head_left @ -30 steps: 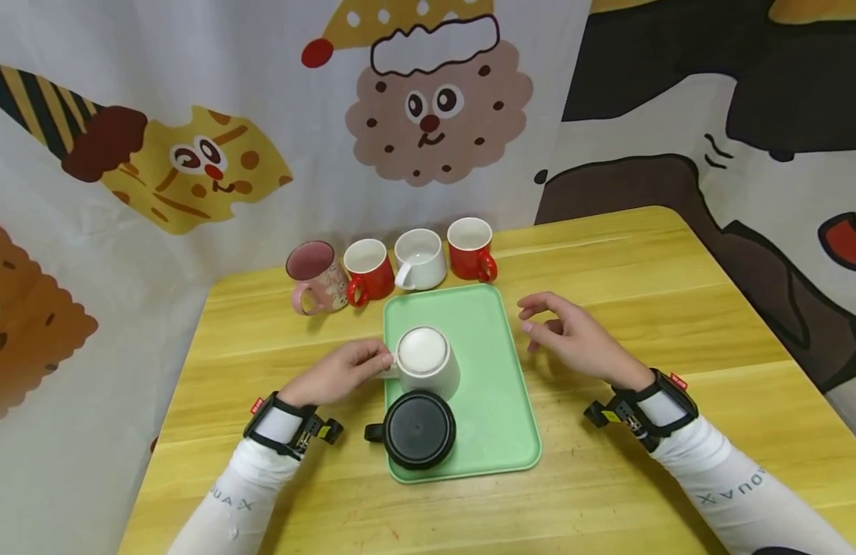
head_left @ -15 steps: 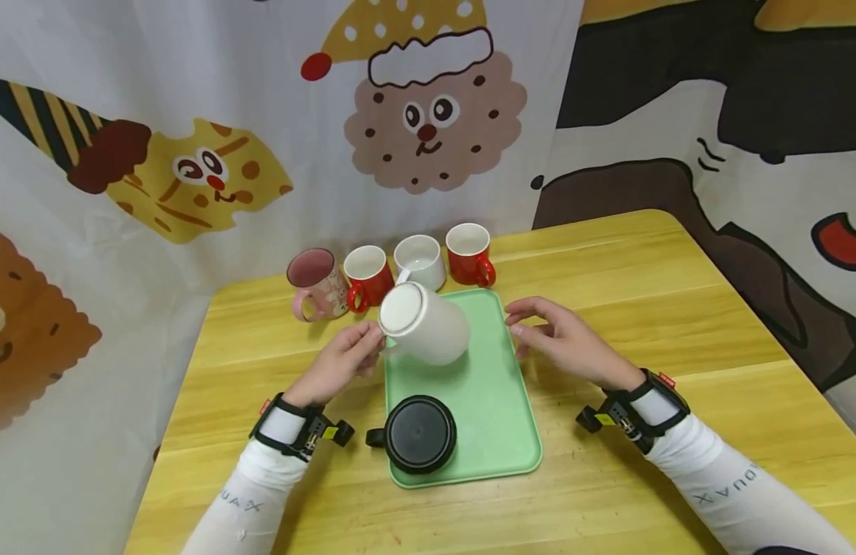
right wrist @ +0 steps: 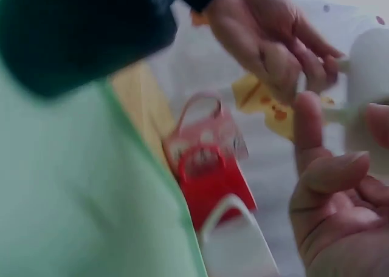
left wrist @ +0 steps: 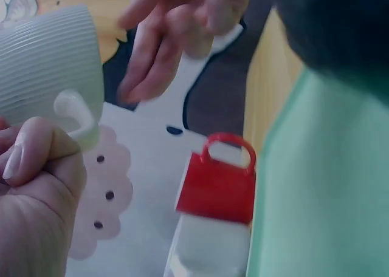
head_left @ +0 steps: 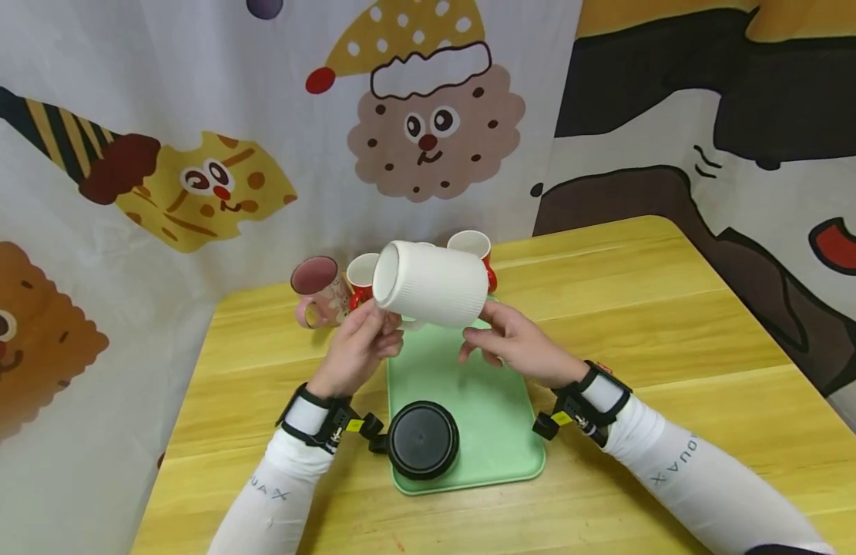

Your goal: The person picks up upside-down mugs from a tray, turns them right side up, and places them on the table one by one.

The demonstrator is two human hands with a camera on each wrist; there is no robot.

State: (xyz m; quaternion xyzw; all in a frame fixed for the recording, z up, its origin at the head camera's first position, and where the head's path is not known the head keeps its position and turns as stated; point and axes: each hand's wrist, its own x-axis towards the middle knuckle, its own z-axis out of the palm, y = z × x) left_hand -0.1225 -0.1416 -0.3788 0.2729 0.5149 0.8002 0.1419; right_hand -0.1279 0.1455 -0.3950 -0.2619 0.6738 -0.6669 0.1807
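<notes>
A white ribbed mug (head_left: 438,284) is held in the air on its side above the far part of the green tray (head_left: 497,408), its base turned to the left. My left hand (head_left: 358,347) pinches its handle (left wrist: 76,110). Close to the mug's right end is my right hand (head_left: 521,343), with loosely bent fingers. In the left wrist view a gap shows between that hand and the mug; whether a fingertip touches it elsewhere I cannot tell. Upside down on the tray's near left part stands a black mug (head_left: 423,439), handle pointing left.
Behind the tray stands a row of mugs: a pink one (head_left: 323,291), a red one (head_left: 361,271), a white one (right wrist: 237,246) mostly hidden in the head view, and another red one (head_left: 471,243). A printed curtain (head_left: 282,254) hangs behind the wooden table (head_left: 608,308).
The left hand has lifted the white mug off the tray, away from me, and tipped it onto its side. My right hand has come leftward to the mug. The black mug has stayed put.
</notes>
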